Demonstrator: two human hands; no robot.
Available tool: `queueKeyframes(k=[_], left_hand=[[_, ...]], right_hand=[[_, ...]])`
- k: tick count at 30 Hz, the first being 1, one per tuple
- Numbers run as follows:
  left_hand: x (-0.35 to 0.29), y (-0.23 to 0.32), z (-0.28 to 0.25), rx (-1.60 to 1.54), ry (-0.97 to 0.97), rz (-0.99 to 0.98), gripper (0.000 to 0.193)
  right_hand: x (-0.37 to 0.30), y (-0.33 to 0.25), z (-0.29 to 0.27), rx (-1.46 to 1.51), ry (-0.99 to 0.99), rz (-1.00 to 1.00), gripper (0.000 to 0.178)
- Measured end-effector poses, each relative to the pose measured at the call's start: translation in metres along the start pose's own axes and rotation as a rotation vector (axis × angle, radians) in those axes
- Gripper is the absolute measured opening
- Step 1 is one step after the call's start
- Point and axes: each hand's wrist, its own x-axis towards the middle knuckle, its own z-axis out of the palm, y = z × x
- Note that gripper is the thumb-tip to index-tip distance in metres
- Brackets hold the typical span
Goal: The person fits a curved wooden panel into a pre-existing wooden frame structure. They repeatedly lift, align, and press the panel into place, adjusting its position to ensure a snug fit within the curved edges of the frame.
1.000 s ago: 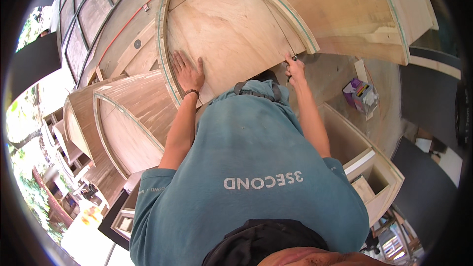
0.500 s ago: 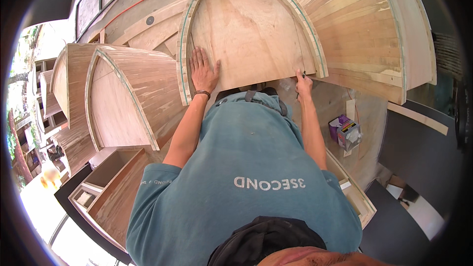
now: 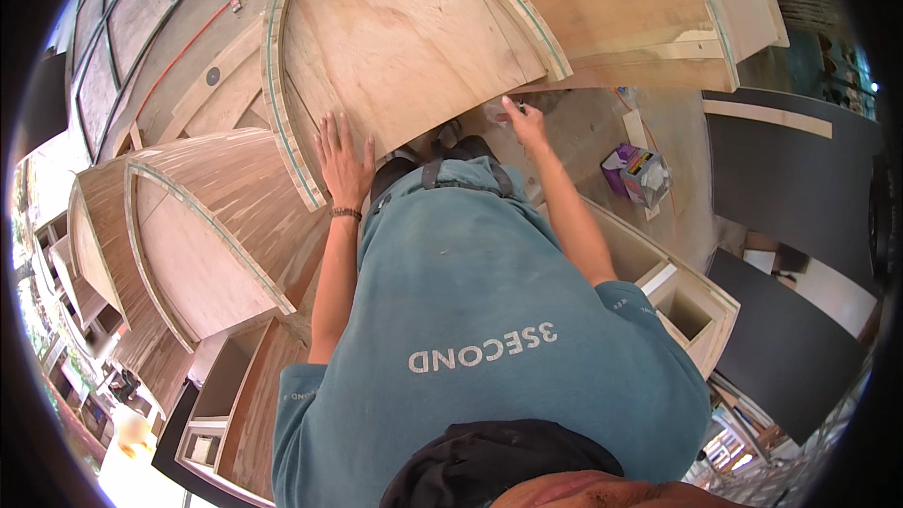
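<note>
In front of me stands a boat-shaped wooden piece whose flat plywood panel [image 3: 404, 47] faces up toward me. Its pale curved rim [image 3: 275, 47] carries a thin green stripe. My left hand [image 3: 346, 166] lies with fingers stretched out on the panel's lower left corner, beside the rim. A dark bracelet [image 3: 346, 214] circles that wrist. My right hand [image 3: 524, 124] is closed just off the lower edge of the panel, toward its right end. A small dark thing shows at its fingers, too little of it to name.
Similar boat-shaped wooden pieces stand at left [image 3: 202, 254] and at far right [image 3: 611, 9]. A purple and grey box [image 3: 637, 174] sits on the floor at right, near dark boards [image 3: 790, 155]. Open wooden cabinets [image 3: 230, 386] flank me. A red-orange cord [image 3: 202, 33] runs behind.
The whole view has shifted and tilted. My right hand has come away from the panel's lower right edge. My left hand stays on the panel, nearer its lower corner.
</note>
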Motion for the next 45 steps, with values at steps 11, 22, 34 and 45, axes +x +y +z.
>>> queueKeyframes(k=[11, 22, 34, 45], left_hand=[[-0.036, 0.011, 0.005, 0.092, -0.131, -0.005, 0.08], [-0.042, 0.02, 0.011, 0.116, -0.087, -0.13, 0.087], [-0.07, 0.062, 0.022, 0.159, -0.004, -0.422, 0.1], [-0.137, 0.145, 0.043, -0.396, -0.595, -1.243, 0.082]], right_hand=[[-0.049, 0.2, -0.018, -0.574, -0.126, 0.141, 0.045], [-0.035, 0.141, -0.031, -0.452, -0.063, 0.129, 0.043], [0.041, 0.032, -0.07, -0.559, -0.349, -0.103, 0.045], [0.086, 0.027, -0.096, -0.603, -0.616, -0.282, 0.047]])
